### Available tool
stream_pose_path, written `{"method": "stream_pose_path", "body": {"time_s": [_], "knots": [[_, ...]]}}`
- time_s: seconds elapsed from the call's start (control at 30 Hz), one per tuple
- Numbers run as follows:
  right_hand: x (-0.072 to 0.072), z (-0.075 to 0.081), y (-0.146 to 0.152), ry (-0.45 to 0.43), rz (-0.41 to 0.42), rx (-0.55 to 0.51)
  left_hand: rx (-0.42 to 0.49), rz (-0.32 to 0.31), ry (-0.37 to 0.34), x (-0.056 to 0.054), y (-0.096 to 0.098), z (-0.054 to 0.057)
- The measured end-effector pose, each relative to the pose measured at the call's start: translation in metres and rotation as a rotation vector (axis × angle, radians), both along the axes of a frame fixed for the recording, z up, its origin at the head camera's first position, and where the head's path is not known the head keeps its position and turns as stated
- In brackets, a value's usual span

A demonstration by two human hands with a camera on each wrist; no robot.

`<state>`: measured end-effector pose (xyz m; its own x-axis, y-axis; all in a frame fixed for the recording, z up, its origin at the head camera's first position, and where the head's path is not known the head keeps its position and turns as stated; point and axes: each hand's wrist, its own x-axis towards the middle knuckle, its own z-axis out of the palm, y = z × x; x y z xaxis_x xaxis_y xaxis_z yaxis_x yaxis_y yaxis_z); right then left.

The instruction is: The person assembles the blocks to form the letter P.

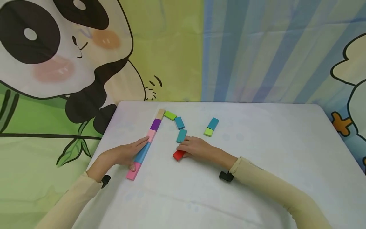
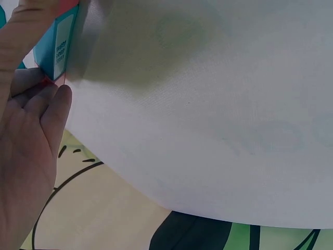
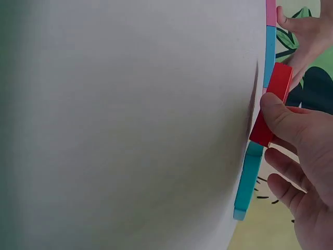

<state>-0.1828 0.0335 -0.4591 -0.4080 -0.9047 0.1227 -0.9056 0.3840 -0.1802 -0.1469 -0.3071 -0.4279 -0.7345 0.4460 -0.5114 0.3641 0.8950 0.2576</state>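
Observation:
In the head view, my right hand (image 1: 198,148) pinches a red block (image 1: 178,155) between thumb and fingers. The right wrist view shows that red block (image 3: 273,101) tilted, with a teal block (image 3: 248,177) beyond it. A slanting row at left runs from a tan block (image 1: 160,114) through a purple block (image 1: 155,124), a light pink block (image 1: 151,135) and a blue block (image 1: 142,153) to a pink block (image 1: 133,171). My left hand (image 1: 124,154) lies along this row, fingers extended by the light pink block and thumb at the pink one.
Close above the right hand lies a teal block (image 1: 181,136), then a blue block (image 1: 179,122) and a green block (image 1: 170,115) curving to the row's top. Farther right, a blue block (image 1: 213,123) touches a lime block (image 1: 208,132). All lie on a white table (image 1: 257,133).

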Motion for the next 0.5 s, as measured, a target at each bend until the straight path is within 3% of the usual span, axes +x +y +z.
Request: {"method": "stream_pose_path", "body": {"time_s": [0.27,0.5], "knots": [[-0.006,0.005,-0.025,0.046,0.033,0.029,-0.019,0.026,-0.01,-0.002,0.001,0.001],[-0.01,0.005,-0.036,0.058,0.003,0.099,-0.004,0.026,-0.019,0.0,0.003,0.001]]}}
